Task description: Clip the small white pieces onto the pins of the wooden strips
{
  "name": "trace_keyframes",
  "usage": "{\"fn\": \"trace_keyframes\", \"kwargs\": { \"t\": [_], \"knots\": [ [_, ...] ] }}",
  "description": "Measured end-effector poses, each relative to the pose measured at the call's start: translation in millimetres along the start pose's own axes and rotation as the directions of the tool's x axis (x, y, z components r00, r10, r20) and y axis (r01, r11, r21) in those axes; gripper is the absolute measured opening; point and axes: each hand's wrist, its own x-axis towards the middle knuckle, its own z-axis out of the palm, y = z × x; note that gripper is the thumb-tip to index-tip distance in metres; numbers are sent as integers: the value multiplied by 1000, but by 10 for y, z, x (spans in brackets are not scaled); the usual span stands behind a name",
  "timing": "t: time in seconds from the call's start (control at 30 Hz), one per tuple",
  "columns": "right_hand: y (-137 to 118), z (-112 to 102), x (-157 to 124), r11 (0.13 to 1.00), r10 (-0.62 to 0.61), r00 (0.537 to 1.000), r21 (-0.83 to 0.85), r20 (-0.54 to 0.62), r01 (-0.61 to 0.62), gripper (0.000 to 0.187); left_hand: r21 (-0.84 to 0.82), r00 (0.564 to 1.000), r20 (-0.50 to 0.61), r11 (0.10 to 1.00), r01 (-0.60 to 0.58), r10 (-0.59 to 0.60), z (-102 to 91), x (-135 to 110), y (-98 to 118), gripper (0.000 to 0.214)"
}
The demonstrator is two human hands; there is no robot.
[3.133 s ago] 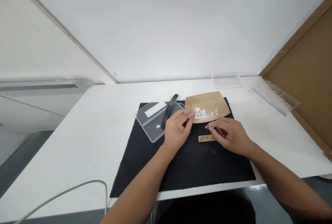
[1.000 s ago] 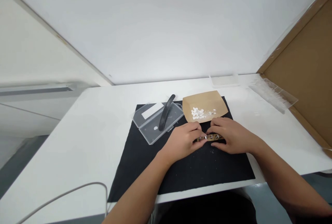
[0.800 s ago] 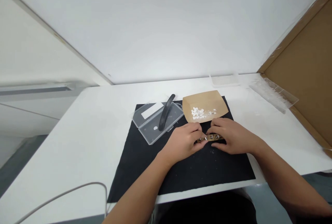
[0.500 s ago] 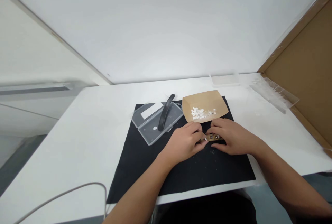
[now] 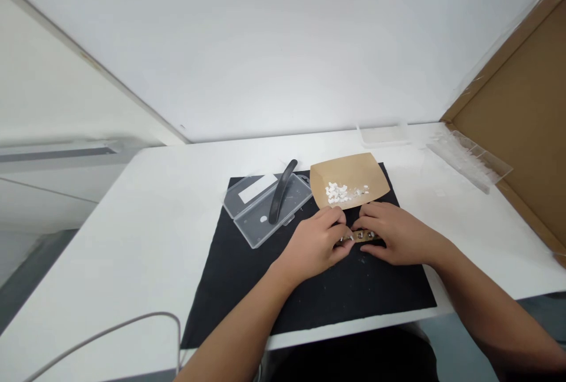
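Observation:
A small brown strip with metal studs [image 5: 361, 235] lies on the black mat [image 5: 318, 287]. My left hand [image 5: 315, 244] is closed in a pinch at the strip's left end, fingertips pressed on a small metal piece there. My right hand [image 5: 398, 237] curls over the strip's right end and holds it down. Just beyond my hands sits a brown paper tray [image 5: 349, 177] holding several small white pieces [image 5: 338, 192].
An open clear plastic case [image 5: 256, 217] with a black curved handle [image 5: 279, 198] across it lies left of the tray. Clear plastic trays [image 5: 469, 158] and a brown board [image 5: 526, 117] are at the right. A grey cable [image 5: 110, 332] loops at the near left.
Three seconds ago my left hand was at the white pieces and my right held a small metal piece above the strip. Both hands have since come down onto the strip and barely shifted.

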Motion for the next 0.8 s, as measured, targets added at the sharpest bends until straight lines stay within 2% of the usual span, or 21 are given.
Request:
{"fn": "trace_keyframes", "kwargs": {
  "t": [0.33, 0.53, 0.67, 0.8],
  "knots": [
    [18, 20, 12, 1000, 3, 999, 14, 36, -4, 10, 35, 1000, 20, 999, 1, -2, 5, 1, -2, 12],
    [12, 13, 4, 999, 20, 999, 36, 27, -21, 10, 47, 999, 51, 999, -10, 8, -7, 5, -3, 13],
    [37, -40, -23, 996, 81, 997, 28, 17, -82, 15, 41, 998, 69, 999, 9, -11, -15, 4, -1, 15],
    [89, -93, -47, 991, 132, 991, 34, 25, -133, 10, 41, 994, 111, 999, 15, -20, -13, -1, -10, 13]
  ]
}}
